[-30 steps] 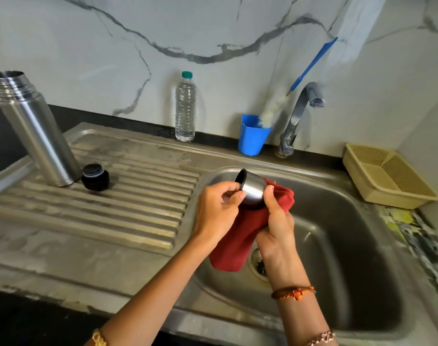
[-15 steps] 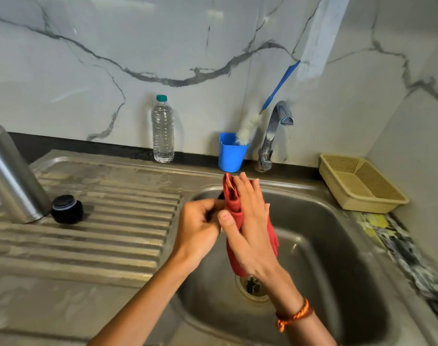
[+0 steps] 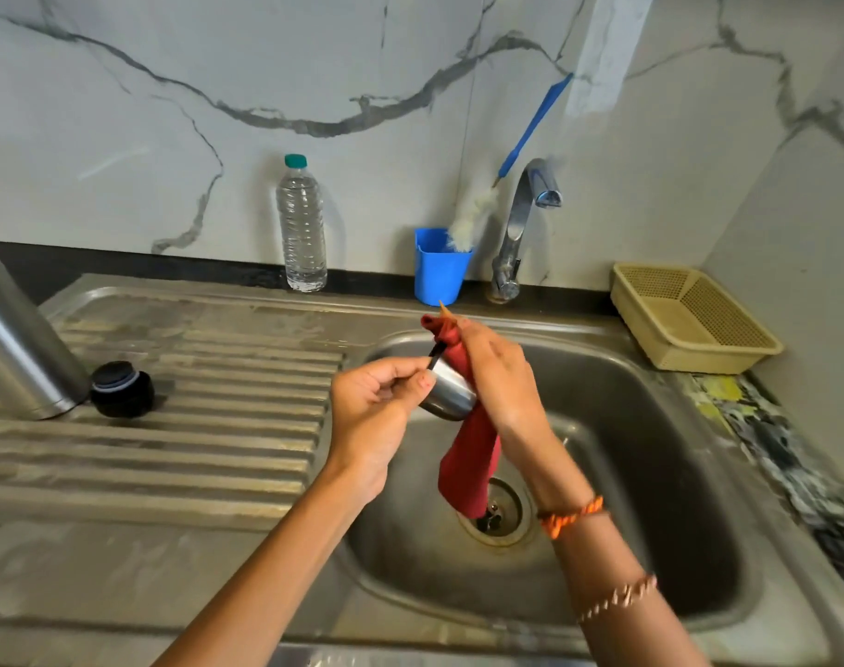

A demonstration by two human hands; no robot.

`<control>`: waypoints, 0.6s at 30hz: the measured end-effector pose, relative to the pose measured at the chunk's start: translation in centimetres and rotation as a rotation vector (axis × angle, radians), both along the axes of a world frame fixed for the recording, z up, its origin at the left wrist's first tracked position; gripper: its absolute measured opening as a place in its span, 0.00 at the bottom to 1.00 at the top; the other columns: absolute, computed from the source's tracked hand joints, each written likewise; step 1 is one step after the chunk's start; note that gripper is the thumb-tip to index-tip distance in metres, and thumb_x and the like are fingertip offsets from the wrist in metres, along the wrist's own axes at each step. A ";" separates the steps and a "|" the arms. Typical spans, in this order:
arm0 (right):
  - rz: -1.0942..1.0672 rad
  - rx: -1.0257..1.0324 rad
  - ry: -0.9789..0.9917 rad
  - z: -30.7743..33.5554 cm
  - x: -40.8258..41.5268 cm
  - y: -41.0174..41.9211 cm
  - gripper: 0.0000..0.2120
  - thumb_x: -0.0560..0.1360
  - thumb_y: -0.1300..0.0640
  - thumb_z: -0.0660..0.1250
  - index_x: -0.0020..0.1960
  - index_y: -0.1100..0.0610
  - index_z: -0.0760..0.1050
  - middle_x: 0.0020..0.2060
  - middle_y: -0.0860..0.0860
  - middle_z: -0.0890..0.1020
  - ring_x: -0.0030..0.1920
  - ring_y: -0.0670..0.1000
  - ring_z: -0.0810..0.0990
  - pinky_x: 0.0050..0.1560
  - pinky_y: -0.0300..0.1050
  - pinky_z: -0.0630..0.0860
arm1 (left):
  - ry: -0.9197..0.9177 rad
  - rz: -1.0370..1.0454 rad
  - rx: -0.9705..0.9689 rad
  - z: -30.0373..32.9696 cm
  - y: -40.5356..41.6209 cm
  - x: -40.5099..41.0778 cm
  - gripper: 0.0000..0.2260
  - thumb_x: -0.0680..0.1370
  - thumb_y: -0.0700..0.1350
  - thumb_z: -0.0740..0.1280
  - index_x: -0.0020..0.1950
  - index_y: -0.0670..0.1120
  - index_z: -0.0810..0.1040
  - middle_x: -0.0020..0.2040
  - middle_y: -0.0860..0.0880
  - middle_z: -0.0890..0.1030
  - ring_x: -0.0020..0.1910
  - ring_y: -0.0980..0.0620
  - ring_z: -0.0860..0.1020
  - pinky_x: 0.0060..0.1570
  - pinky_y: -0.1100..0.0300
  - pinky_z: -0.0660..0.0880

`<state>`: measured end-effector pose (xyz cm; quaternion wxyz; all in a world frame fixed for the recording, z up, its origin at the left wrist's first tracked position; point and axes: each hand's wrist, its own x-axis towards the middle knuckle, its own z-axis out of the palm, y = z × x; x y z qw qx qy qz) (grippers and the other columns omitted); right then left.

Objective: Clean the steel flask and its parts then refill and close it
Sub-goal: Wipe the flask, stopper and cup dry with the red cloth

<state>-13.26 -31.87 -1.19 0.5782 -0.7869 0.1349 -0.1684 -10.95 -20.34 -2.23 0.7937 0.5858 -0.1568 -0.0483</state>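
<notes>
My left hand (image 3: 379,402) grips the small steel cup lid (image 3: 451,394) of the flask over the sink basin. A red cloth (image 3: 468,469) is wrapped against the cup's far side and hangs down toward the drain. My right hand (image 3: 502,377) holds that cloth against the cup. The tall steel flask body (image 3: 20,349) stands on the draining board at the far left, its top out of view. Its black stopper (image 3: 121,388) sits right beside it on the ribs.
A water bottle (image 3: 302,223) with a green cap stands at the back wall. A blue cup (image 3: 439,269) holds a bottle brush (image 3: 521,146) beside the tap (image 3: 523,223). A beige basket (image 3: 689,315) sits to the right of the sink basin (image 3: 651,474).
The cup has turned in my hands and its steel side shows again. My right hand has shifted round it with the cloth. The view has tilted and moved right.
</notes>
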 end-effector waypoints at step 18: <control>-0.135 0.089 -0.394 -4.0 0.7 1.1 0.12 0.76 0.57 0.59 0.53 0.56 0.81 0.42 0.51 0.83 0.45 0.46 0.77 0.51 0.46 0.73 | 0.028 0.095 0.051 -1.2 -0.3 1.1 0.11 0.74 0.29 0.64 0.39 0.43 0.81 0.29 0.57 0.81 0.32 0.64 0.78 0.36 0.73 0.73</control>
